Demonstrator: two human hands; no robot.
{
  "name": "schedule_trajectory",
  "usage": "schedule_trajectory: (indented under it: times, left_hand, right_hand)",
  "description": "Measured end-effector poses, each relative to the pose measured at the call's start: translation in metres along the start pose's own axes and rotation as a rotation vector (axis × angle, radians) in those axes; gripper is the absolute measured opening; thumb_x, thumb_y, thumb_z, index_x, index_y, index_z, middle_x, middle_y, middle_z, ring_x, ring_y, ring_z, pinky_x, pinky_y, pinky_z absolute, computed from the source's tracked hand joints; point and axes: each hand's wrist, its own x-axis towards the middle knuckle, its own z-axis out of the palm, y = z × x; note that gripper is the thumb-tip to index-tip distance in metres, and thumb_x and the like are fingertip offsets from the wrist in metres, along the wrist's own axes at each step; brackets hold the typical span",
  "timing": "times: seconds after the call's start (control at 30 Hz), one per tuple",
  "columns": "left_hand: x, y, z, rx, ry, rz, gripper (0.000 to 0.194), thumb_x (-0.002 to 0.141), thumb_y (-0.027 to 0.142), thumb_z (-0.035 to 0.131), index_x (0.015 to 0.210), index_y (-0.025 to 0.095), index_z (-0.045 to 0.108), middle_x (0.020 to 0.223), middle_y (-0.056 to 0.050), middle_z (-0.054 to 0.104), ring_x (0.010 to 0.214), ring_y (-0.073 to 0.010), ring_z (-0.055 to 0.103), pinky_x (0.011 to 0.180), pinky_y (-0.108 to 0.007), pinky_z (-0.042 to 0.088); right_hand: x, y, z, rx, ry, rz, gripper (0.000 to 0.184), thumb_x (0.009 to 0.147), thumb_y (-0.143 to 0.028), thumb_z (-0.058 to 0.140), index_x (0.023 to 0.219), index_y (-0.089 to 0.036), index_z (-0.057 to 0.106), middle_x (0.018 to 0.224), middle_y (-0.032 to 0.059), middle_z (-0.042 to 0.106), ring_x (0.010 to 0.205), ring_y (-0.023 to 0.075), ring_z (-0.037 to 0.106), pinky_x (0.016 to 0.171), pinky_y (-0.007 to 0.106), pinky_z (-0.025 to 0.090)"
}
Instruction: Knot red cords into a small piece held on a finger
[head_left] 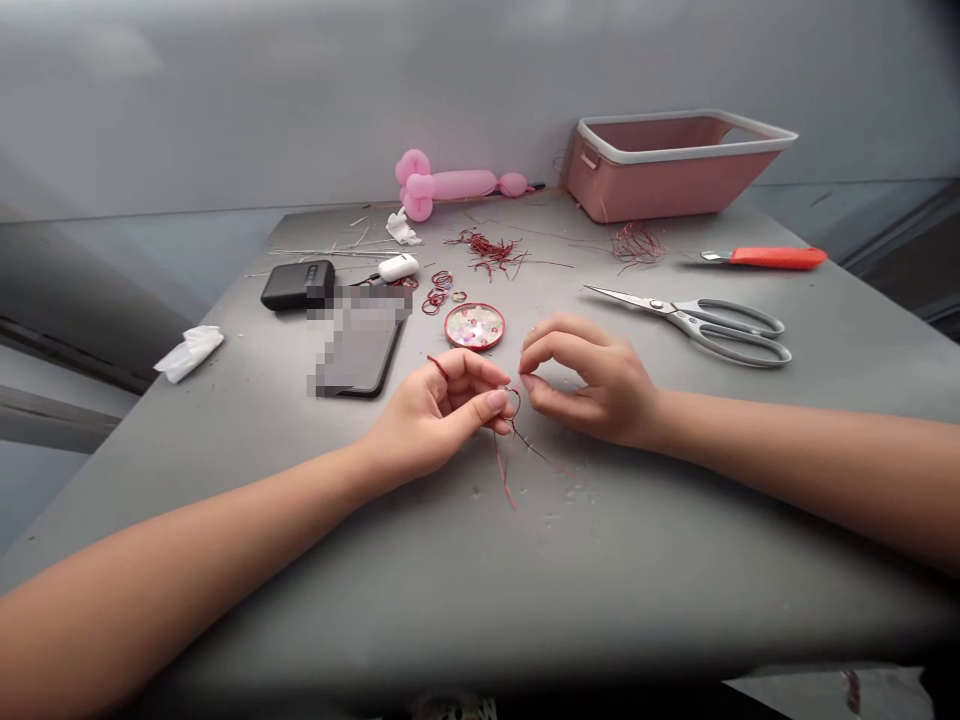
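My left hand pinches a small ring of dark red wire between thumb and forefinger. Loose wire ends dangle below it toward the tabletop. A red band crosses one finger of that hand. Just to the right, my right hand has its thumb and forefinger drawn together close to the ring; whatever they grip is too small to make out. Right behind my left hand sits a round red-rimmed dish of pale beads. Several wire rings lie beyond it.
Scissors and a red-handled cutter lie at right. Cut wire pieces and a wire coil are farther back, before a pink bin. A phone, black power bank, white earbud case and pink balloon occupy the left and back.
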Motion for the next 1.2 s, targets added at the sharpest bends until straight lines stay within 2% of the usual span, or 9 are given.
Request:
schedule_trajectory:
  times: [0.1, 0.2, 0.47, 0.6, 0.73, 0.87, 1.2]
  left_hand:
    - [0.001, 0.001, 0.000, -0.010, 0.001, -0.010, 0.020, 0.084, 0.027, 0.069, 0.100, 0.016, 0.062, 0.087, -0.002, 0.066, 0.073, -0.0096, 0.067, 0.074, -0.025, 0.058]
    - [0.001, 0.002, 0.000, 0.002, 0.005, -0.015, 0.019, 0.084, 0.028, 0.069, 0.096, 0.015, 0.062, 0.085, -0.001, 0.065, 0.069, -0.0088, 0.066, 0.072, -0.024, 0.058]
    - [0.001, 0.003, 0.002, 0.064, 0.002, -0.020, 0.013, 0.085, 0.022, 0.066, 0.090, 0.014, 0.058, 0.077, 0.001, 0.062, 0.062, -0.0063, 0.063, 0.066, -0.022, 0.055]
    - [0.001, 0.003, 0.002, 0.062, -0.002, -0.043, 0.012, 0.085, 0.021, 0.064, 0.091, 0.014, 0.056, 0.074, 0.002, 0.060, 0.059, -0.0061, 0.061, 0.064, -0.022, 0.054]
    - [0.002, 0.006, 0.000, 0.058, -0.047, -0.074, 0.011, 0.085, 0.020, 0.063, 0.091, 0.014, 0.056, 0.071, 0.003, 0.058, 0.057, -0.0059, 0.059, 0.061, -0.021, 0.053]
    - [0.003, 0.010, -0.001, 0.069, -0.124, -0.109, 0.010, 0.083, 0.018, 0.064, 0.088, 0.013, 0.057, 0.070, 0.003, 0.060, 0.057, -0.0062, 0.060, 0.060, -0.020, 0.051]
    - [0.000, 0.007, 0.002, 0.060, -0.044, -0.063, 0.009, 0.081, 0.018, 0.065, 0.086, 0.013, 0.060, 0.071, 0.002, 0.063, 0.060, -0.0069, 0.061, 0.062, -0.020, 0.054]
  right_hand:
    - [-0.001, -0.003, 0.000, 0.128, -0.065, 0.039, 0.013, 0.084, -0.013, 0.057, 0.093, -0.022, 0.057, 0.085, 0.0037, 0.066, 0.078, 0.0154, 0.064, 0.071, 0.029, 0.053]
    - [-0.001, -0.006, -0.001, 0.158, -0.080, 0.089, 0.010, 0.087, -0.014, 0.058, 0.092, -0.022, 0.059, 0.081, 0.0010, 0.069, 0.071, 0.0125, 0.065, 0.067, 0.025, 0.052]
    - [-0.005, -0.012, -0.001, 0.113, -0.133, -0.006, 0.012, 0.088, -0.008, 0.052, 0.085, -0.018, 0.059, 0.071, 0.0033, 0.065, 0.062, 0.0110, 0.058, 0.059, 0.022, 0.048]
    - [-0.005, -0.014, -0.002, 0.115, -0.153, 0.006, 0.014, 0.087, -0.006, 0.051, 0.083, -0.018, 0.056, 0.069, 0.0006, 0.063, 0.060, 0.0088, 0.054, 0.058, 0.019, 0.046]
    - [-0.004, -0.013, -0.003, 0.093, -0.121, 0.026, 0.018, 0.084, -0.002, 0.049, 0.081, -0.020, 0.053, 0.068, -0.0013, 0.060, 0.060, 0.0074, 0.052, 0.056, 0.016, 0.044]
    - [-0.006, -0.011, -0.002, 0.083, -0.092, -0.021, 0.022, 0.084, 0.000, 0.045, 0.083, -0.021, 0.051, 0.071, -0.0008, 0.056, 0.062, 0.0086, 0.050, 0.057, 0.018, 0.045]
    - [-0.007, -0.010, 0.000, 0.038, -0.041, -0.050, 0.024, 0.084, 0.001, 0.045, 0.084, -0.022, 0.052, 0.070, -0.0004, 0.053, 0.062, 0.0097, 0.049, 0.057, 0.021, 0.044]
